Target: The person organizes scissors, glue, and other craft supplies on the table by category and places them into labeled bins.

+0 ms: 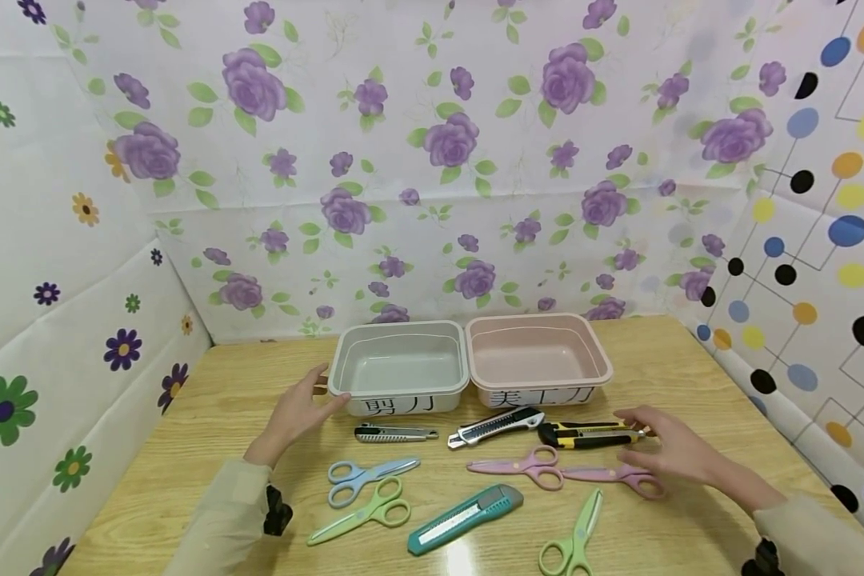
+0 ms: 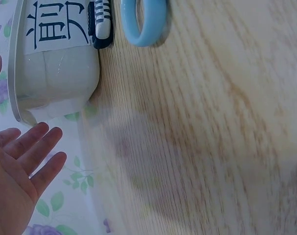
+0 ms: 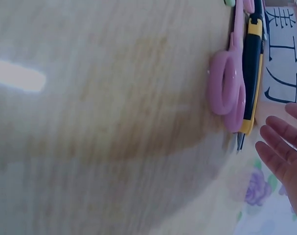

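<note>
Hand at left spread, unclenched, just beside grey bin, right hand relaxed, uncurled, near yellow-black cutter

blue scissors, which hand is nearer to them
Left. In the head view, the left hand is just beyond the blue scissors and to their left; the right hand is far off to their right, near the pink box's right end.

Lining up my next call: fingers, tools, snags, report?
Left fingers empty, beside grey bin. Right fingers empty, near yellow-black cutter. Grey bin empty, pink bin too. Possible snag: pink scissors close beside cutter.
</note>
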Demonstrator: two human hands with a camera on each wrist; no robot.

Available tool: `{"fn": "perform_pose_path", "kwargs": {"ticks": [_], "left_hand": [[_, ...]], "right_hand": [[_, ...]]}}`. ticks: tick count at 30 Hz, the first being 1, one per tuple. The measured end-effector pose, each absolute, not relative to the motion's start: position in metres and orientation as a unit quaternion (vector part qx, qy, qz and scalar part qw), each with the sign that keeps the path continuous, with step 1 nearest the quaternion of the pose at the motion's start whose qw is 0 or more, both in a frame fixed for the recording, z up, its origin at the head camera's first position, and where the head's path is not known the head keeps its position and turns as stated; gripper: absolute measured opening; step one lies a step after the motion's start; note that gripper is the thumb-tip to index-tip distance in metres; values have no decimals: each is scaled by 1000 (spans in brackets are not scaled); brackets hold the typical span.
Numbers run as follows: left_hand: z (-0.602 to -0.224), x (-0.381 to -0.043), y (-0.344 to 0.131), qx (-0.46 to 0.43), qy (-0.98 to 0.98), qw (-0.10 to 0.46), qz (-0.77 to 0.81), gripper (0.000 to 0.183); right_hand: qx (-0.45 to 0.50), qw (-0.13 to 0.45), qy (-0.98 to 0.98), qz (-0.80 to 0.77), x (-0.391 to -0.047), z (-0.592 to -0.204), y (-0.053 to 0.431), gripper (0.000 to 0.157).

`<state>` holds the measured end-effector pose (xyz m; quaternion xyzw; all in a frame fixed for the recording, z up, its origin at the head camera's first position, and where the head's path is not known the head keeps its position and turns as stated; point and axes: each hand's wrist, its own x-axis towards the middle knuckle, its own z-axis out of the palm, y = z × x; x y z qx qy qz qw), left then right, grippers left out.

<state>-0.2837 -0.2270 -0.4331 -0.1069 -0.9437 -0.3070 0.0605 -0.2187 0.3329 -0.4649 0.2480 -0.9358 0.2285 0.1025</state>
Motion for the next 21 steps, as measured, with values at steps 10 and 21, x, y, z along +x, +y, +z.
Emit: {"fn": "perform_pose_path", "kwargs": {"ticks": [10, 21], "left_hand": [[-435, -284, -226, -119, -938, 66, -320, 76], [-437, -283, -223, -119, -935, 68, -328, 75]], "right_hand": [[260, 106, -934, 219, -205, -468, 331, 56], [266, 67, -930, 245, -197, -472, 331, 50]]}}
